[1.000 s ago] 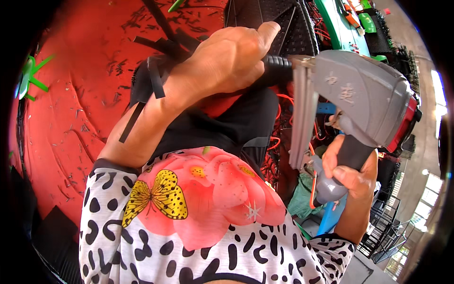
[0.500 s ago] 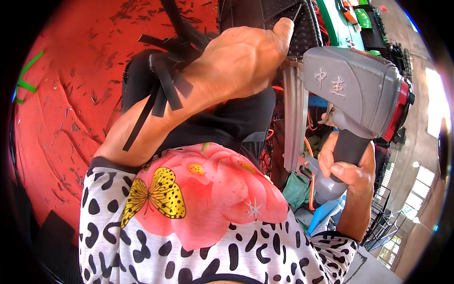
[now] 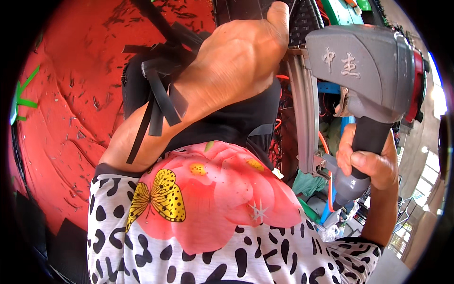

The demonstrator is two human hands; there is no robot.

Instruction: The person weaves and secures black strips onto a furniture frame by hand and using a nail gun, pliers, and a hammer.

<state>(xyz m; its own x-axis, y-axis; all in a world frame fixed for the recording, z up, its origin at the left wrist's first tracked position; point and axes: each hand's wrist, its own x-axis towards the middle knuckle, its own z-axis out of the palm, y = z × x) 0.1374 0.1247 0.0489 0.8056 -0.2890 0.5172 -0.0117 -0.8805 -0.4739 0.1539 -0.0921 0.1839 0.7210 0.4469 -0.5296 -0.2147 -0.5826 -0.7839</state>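
Right hand (image 3: 366, 163): wrapping fully around the black handle of the grey pneumatic staple gun (image 3: 364, 71), grip closed tight on it, thumb lying across the front.
Gun position: sitting high at right, body level with the left hand, long metal magazine (image 3: 305, 109) hanging down beside the handle, nose pointing toward the woven work.
Left hand (image 3: 236, 61): pressing down on the black woven plastic-strip piece (image 3: 302, 19) at top centre, fingers curling over it; grip closing on the strips, exact contact hidden under the palm.
Loose ends: flat black plastic strips (image 3: 158, 102) trailing out from under the left wrist.
Handling, gun: looking heavy and top-loaded, rigid; best held at the handle, as the hand is doing now.
Handling, strips: looking light, springy, slick; likely needing firm pinning close to the nose.
Surroundings: red floor (image 3: 61, 118) littered with black offcuts, green strip scraps (image 3: 21, 102) at far left.
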